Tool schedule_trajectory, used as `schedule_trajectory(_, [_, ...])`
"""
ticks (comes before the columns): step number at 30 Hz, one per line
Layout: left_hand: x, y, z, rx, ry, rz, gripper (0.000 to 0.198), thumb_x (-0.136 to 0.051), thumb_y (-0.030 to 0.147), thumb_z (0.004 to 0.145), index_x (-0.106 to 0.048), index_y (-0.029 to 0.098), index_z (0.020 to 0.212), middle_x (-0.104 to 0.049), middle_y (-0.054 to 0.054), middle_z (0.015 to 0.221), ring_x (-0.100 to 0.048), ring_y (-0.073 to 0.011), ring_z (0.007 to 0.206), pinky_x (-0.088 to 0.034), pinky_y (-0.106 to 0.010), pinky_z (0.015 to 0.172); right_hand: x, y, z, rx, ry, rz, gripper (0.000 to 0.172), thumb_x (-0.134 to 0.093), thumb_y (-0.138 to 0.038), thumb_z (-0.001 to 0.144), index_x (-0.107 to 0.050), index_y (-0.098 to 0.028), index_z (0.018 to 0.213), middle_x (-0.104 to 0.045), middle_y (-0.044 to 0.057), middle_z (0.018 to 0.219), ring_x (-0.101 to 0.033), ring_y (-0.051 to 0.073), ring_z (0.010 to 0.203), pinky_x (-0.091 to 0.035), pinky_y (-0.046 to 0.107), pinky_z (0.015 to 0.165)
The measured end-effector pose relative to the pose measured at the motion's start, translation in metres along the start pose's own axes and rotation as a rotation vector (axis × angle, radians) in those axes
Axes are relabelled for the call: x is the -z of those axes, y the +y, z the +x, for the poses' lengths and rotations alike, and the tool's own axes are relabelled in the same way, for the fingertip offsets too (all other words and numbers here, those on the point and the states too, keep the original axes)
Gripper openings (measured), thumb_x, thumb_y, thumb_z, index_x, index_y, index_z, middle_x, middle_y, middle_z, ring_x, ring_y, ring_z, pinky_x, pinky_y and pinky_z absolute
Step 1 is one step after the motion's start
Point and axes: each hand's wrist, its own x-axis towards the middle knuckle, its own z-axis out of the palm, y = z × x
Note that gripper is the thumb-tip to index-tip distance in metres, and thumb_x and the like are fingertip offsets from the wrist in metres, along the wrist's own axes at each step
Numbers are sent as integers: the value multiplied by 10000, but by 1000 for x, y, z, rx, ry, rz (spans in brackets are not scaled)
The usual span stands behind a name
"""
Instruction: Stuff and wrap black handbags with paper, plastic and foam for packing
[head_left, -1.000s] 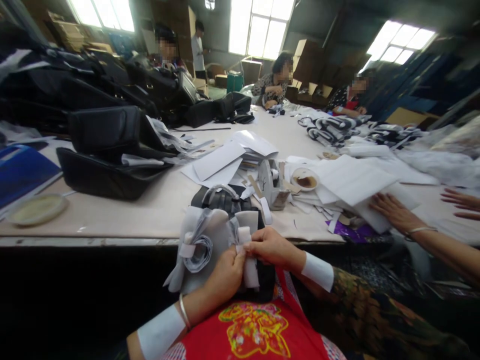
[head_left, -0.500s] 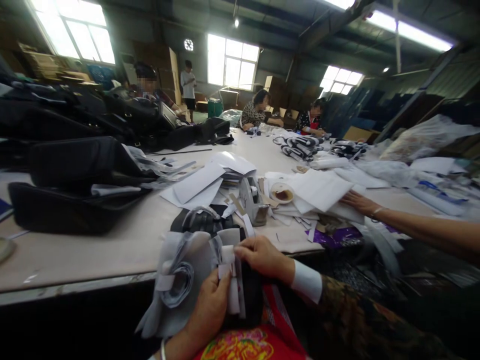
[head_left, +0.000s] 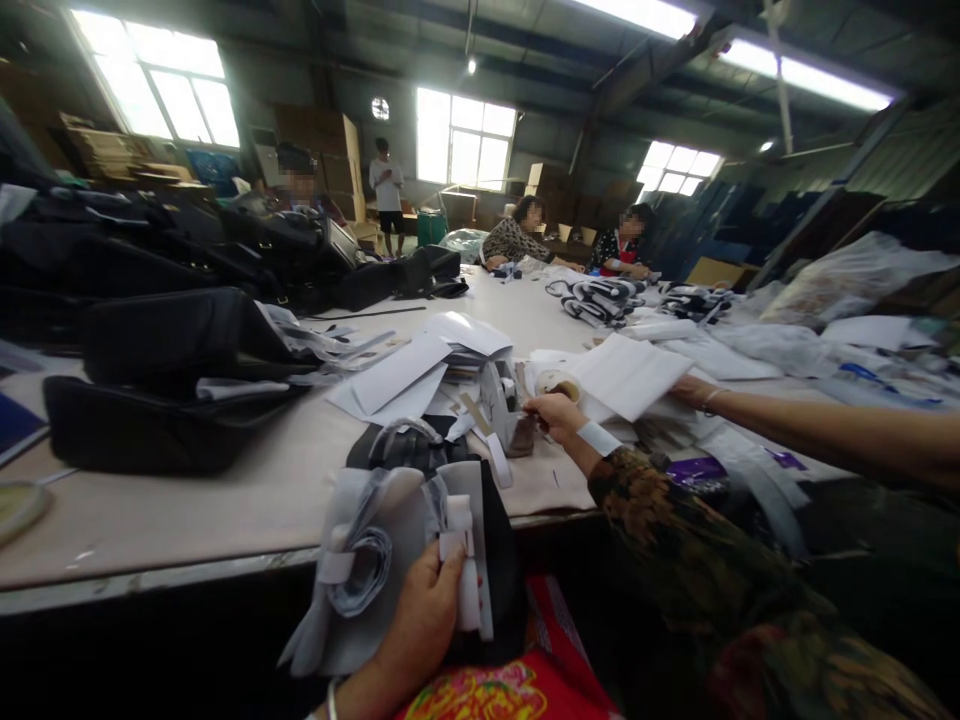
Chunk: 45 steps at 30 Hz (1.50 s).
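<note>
My left hand (head_left: 427, 600) is closed round a narrow white-wrapped bundle (head_left: 466, 590), thumb on top, against a black bag (head_left: 501, 540) at the table's front edge. A greyish-white sheet (head_left: 405, 560) covers much of the bag's front. Beside my left hand, a coiled strap in clear wrapping (head_left: 361, 575) is held by a white band. My right hand (head_left: 556, 415) reaches over the table, its fingers pinched at the front end of a grey tape dispenser (head_left: 499, 400). Whatever lies between those fingertips is too small to make out.
Left stands a large black bag (head_left: 172, 400) with more behind. White sheets (head_left: 397, 370) lie beyond the dispenser. A co-worker's arm (head_left: 810, 420) reaches in from the right onto a white stack (head_left: 622, 370). Bundled straps (head_left: 600, 300) and several people are farther back.
My right hand has left the white-wrapped bundle and moved forward and right to the tape dispenser. My left hand keeps its hold. The co-worker's hand has shifted slightly along the white stack.
</note>
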Motion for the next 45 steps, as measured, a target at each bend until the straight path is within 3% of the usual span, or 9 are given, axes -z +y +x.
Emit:
schedule_trajectory(4, [1, -1, 0, -5, -9, 17, 566, -577, 644, 833, -675, 139, 1071, -688, -39, 666, -618, -220, 588, -494, -322, 599, 9, 7, -19, 105, 53, 32, 178, -732, -254, 763, -634, -117, 705, -580, -17, 588, -511, 91, 512, -370, 196, 443])
schedule_trajectory(9, [2, -1, 2, 0, -35, 41, 550, -544, 643, 851, -658, 140, 1041, -692, -46, 683, -627, -223, 602, -493, -318, 590, 14, 34, -51, 108, -7, 85, 216, -635, -363, 725, -597, -152, 693, -604, -1, 598, -386, 59, 370, -235, 204, 340])
schedule_trajectory(18, [-1, -4, 1, -29, -4, 54, 432, -540, 552, 878, -664, 148, 961, -665, -31, 674, -595, -195, 601, -470, -290, 570, 10, 53, -57, 38, -122, 20, 243, -698, -293, 659, -515, -173, 555, -527, -19, 464, -369, 51, 351, -222, 181, 328])
schedule_trajectory(21, [-2, -2, 1, -57, 4, 82, 372, -529, 488, 898, -667, 148, 955, -673, -34, 701, -600, -189, 632, -471, -281, 596, 15, 43, -91, 65, -390, -28, 217, -716, -336, 705, -628, -142, 666, -615, 6, 558, -451, 67, 406, -314, 187, 387])
schedule_trajectory(24, [-3, 2, 1, -71, 12, 138, 345, -516, 442, 914, -674, 140, 965, -702, -58, 795, -614, -193, 695, -473, -278, 629, 13, 24, -131, 229, -820, -180, 241, -650, -379, 824, -677, -147, 764, -628, -6, 603, -465, 69, 444, -328, 189, 427])
schedule_trajectory(26, [-4, 5, 1, -89, 16, 162, 346, -504, 421, 924, -675, 130, 1001, -717, -78, 873, -624, -202, 745, -477, -283, 657, 4, 14, -151, 358, -926, -316, 231, -616, -337, 857, -686, -149, 742, -622, -10, 596, -487, 79, 489, -353, 194, 474])
schedule_trajectory(31, [-5, 5, 0, -167, 43, 201, 294, -506, 356, 929, -688, 131, 978, -724, -91, 927, -641, -226, 849, -477, -298, 726, -21, 18, -162, 530, -827, -570, 210, -599, -239, 846, -677, -158, 668, -617, -14, 594, -532, 107, 579, -358, 214, 553])
schedule_trajectory(40, [-4, 2, 2, -195, 48, 244, 249, -491, 302, 941, -682, 143, 963, -726, -94, 927, -649, -230, 855, -482, -319, 773, -27, 24, -166, 510, -643, -735, 243, -616, -248, 827, -652, -160, 604, -579, -10, 548, -493, 110, 541, -301, 245, 534])
schedule_trajectory(45, [-5, 1, 2, -224, 33, 267, 256, -468, 267, 947, -678, 139, 1021, -722, -120, 1012, -648, -252, 949, -477, -346, 832, -33, 29, -168, 429, -548, -784, 291, -662, -349, 831, -673, -171, 601, -603, 4, 555, -489, 117, 538, -305, 255, 537])
